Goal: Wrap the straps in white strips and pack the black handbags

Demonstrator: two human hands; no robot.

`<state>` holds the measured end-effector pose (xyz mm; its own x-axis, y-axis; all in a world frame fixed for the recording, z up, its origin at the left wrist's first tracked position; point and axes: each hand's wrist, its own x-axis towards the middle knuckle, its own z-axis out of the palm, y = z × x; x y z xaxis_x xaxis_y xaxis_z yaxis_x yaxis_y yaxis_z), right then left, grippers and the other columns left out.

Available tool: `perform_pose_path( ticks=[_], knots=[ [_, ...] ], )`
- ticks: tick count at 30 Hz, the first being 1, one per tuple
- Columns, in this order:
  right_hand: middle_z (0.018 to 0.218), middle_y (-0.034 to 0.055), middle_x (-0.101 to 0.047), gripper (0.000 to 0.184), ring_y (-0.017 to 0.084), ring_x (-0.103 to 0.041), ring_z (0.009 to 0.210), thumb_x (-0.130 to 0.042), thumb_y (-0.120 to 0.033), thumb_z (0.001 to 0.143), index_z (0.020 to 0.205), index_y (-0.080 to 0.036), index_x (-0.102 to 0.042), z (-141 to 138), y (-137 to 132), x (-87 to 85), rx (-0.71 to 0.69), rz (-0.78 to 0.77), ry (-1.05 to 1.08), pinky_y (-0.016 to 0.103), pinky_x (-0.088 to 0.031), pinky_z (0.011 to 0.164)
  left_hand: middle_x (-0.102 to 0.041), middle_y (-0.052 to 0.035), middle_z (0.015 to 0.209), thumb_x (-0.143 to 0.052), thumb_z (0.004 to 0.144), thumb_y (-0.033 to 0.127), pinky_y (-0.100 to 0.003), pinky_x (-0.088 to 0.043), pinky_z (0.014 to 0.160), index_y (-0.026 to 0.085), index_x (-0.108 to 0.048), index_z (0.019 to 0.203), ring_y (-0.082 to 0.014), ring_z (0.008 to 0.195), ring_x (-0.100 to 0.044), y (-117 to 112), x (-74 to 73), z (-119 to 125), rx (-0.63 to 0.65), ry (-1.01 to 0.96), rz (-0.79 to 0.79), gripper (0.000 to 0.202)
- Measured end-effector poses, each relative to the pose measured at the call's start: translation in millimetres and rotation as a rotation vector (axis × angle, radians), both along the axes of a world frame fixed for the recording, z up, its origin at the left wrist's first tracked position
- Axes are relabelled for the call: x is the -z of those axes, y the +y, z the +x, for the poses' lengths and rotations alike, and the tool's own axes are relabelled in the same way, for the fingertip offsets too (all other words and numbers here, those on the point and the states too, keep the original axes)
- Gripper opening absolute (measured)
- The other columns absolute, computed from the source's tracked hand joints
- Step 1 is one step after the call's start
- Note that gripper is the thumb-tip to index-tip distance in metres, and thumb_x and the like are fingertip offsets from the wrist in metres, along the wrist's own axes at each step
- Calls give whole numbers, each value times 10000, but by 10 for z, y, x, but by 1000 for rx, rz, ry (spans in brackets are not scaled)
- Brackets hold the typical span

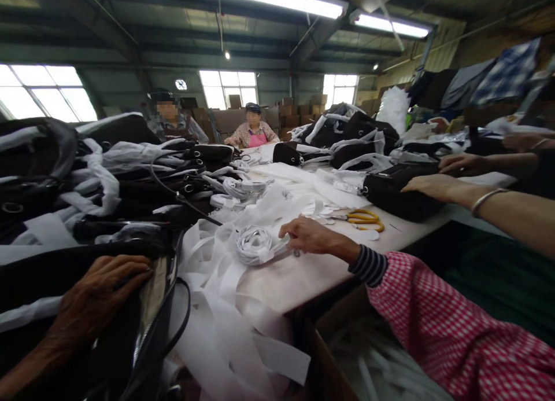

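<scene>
My left hand (pixel 97 297) lies on a black bag (pixel 65 262) at the lower left, its fingers curled over the bag's upper edge. A thin black strap (pixel 180 326) loops off that bag. My right hand (pixel 310 236), in a red-checked sleeve, reaches across the white table (pixel 299 279). Its fingers are closed on the edge of a coiled white strap bundle (pixel 255 245). Loose white strips (pixel 225 331) spill off the table edge between my two hands.
Yellow-handled scissors (pixel 366 219) lie just beyond my right hand. Black bags wrapped in white (pixel 143 169) pile up on the left. At right, a co-worker's braceleted arm (pixel 485 201) rests on another black bag (pixel 401 195). Two people (pixel 254 129) sit at the far end.
</scene>
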<state>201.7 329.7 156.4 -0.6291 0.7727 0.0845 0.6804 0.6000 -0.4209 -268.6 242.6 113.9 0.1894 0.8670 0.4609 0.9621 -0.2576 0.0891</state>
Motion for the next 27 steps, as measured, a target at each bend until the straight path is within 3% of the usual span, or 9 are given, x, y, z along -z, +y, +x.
perform_pose_path(
  ticks=[4,7,12,16,19,22,27],
  knots=[
    [844,77,-739,173,214,-665,799,-626,-125,767,861,-177,-761,-247,-6,-31,-45,86,-281,260,-345,620,-765,-66,1091,-443,916,503,-468,-527,948,271,-771,909,-315,1065,-621,-16,-10,20,-6,0,7,402],
    [729,64,-710,121,184,-640,719,-609,-112,740,732,-157,-721,-222,-36,-126,-29,40,-206,253,-336,600,-760,-77,1099,-449,908,515,-469,-531,934,253,-774,917,-319,1066,-619,-16,-14,36,-20,-7,9,417],
    [531,-13,-594,88,107,-522,494,-605,-147,728,651,-145,-648,28,-211,-227,39,-288,149,213,-324,491,-761,-75,1097,-450,908,547,-465,-515,956,242,-774,926,-316,1087,-610,-6,-15,44,-15,-21,-13,445],
    [539,-19,-589,116,90,-497,459,-630,-201,739,643,-136,-636,-51,-382,-90,-44,-537,233,197,-349,452,-762,-88,1109,-421,909,574,-470,-501,969,231,-775,935,-317,1096,-610,-2,-7,39,-16,-13,-2,493],
    [565,-26,-595,127,87,-498,466,-677,-251,748,743,-124,-680,-161,-429,3,-119,-673,322,194,-389,464,-770,-86,1102,-370,929,581,-467,-494,949,232,-770,934,-316,1071,-617,-10,-7,46,3,28,8,531],
    [588,-30,-596,166,78,-474,474,-679,-288,791,811,-125,-700,-52,-448,-34,-89,-601,393,189,-375,466,-773,-80,1099,-338,934,603,-456,-490,931,243,-766,925,-315,1060,-618,-30,-24,77,13,42,32,559],
    [652,-23,-578,169,91,-489,559,-658,-294,841,774,-141,-685,494,-583,-159,-43,-475,306,194,-349,485,-775,-82,1073,-348,924,618,-464,-464,961,254,-749,907,-321,1061,-612,-43,-48,113,24,11,31,542]
  ],
)
